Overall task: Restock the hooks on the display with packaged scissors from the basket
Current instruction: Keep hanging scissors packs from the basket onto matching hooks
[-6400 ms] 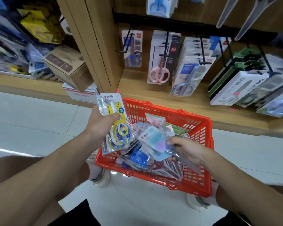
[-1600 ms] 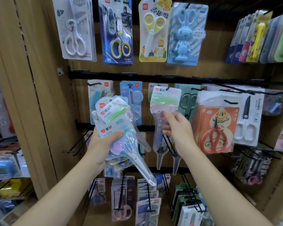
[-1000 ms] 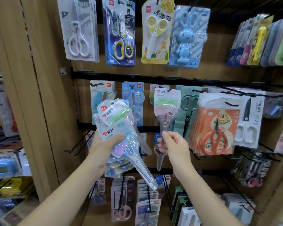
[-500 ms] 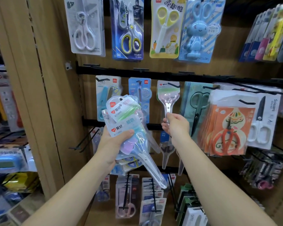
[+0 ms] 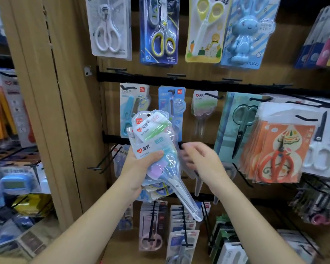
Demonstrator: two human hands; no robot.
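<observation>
Packs [image 5: 152,138]: fanned stack, holes up for hooking | left hand [image 5: 139,166]: gripping stack as supply | right hand [image 5: 200,161]: 3 o'clock of stack, fingers loose, empty, likely fetching next pack | hung pack [image 5: 204,105]: 1 o'clock.

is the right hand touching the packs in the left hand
Cannot tell. Head view: blurred fingertips of the right hand sit at the edge of the packs the left hand grips; no clear gap.
</observation>
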